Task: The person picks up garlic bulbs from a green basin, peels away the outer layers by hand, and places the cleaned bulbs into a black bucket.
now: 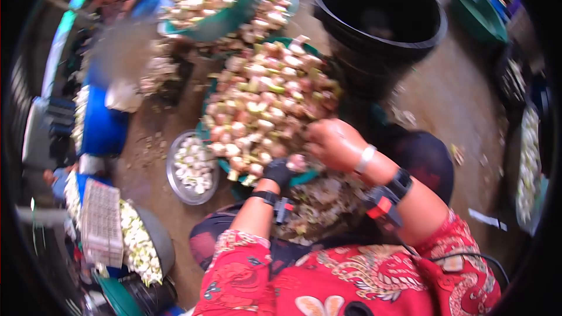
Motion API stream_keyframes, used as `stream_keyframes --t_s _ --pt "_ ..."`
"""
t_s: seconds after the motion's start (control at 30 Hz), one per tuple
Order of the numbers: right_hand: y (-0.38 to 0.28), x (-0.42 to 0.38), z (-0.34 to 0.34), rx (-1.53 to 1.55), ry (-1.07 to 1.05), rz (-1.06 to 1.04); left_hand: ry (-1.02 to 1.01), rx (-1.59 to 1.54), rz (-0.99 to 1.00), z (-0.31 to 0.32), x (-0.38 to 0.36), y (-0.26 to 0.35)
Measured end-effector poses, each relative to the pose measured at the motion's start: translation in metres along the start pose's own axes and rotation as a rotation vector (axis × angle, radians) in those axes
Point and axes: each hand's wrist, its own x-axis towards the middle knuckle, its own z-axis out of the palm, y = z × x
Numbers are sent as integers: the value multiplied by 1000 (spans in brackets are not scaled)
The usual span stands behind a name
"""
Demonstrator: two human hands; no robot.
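Observation:
My left hand (278, 173), in a dark glove, is closed at the front edge of a heaped green basin (305, 178). A pinkish garlic-like bulb (297, 162) sits at its fingertips. My right hand (335, 141), bare and slightly blurred, is just up and right of it, fingers curled in; what they hold, if anything, is hidden. The heap (263, 102) in the basin is pinkish-white bulbs with short green stems. Below my hands, a pile of pale skins (325, 205) lies at my lap.
A clear round bowl (175, 184) of white peeled bulbs stands left of the basin. A large black tub (380, 52) is at the back right. More green basins (234, 22) of bulbs stand behind. At left are blue containers (104, 123) and a grey tub (159, 237) of peeled bulbs.

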Motion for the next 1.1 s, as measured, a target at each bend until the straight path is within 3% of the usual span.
stream_keyframes --t_s 0.07,0.1,0.13,0.17,0.2,0.27,0.3,0.33,0.4,0.47,0.6,0.67,0.9,1.0,1.1 --pt "-11 4 -7 -21 -83 14 79 -108 18 -61 -39 34" --pt "-1 3 3 11 10 -60 294 -143 43 -52 -31 13" --pt "-9 4 -3 8 -33 3 145 -367 -8 -89 -50 25" --pt "-23 5 -9 33 -101 93 192 -547 -60 -98 -51 21" --pt "-16 6 1 128 -65 34 246 -594 3 -125 -71 30" --pt "-27 12 3 395 -129 97 199 -1026 92 -165 -107 52" --pt "-26 14 11 716 -167 234 180 -1184 166 -175 -118 57" --pt "-33 17 8 713 -168 219 154 -1341 244 -184 -128 61" --pt "-52 19 -2 1359 -201 217 183 -1501 284 -196 -148 72" --pt "-61 21 -2 1361 -177 192 205 -1753 480 -185 -146 71" --pt "-59 21 18 1199 23 71 218 -1783 479 -164 -130 73" --pt "-61 23 19 1166 11 73 260 -1784 384 -165 -128 76" --pt "-57 31 21 1240 63 168 333 -1763 467 -164 -118 71" --pt "-57 29 23 1242 101 111 258 -1821 472 -168 -119 71" --pt "-52 29 27 1187 93 22 350 -1666 410 -167 -119 76"
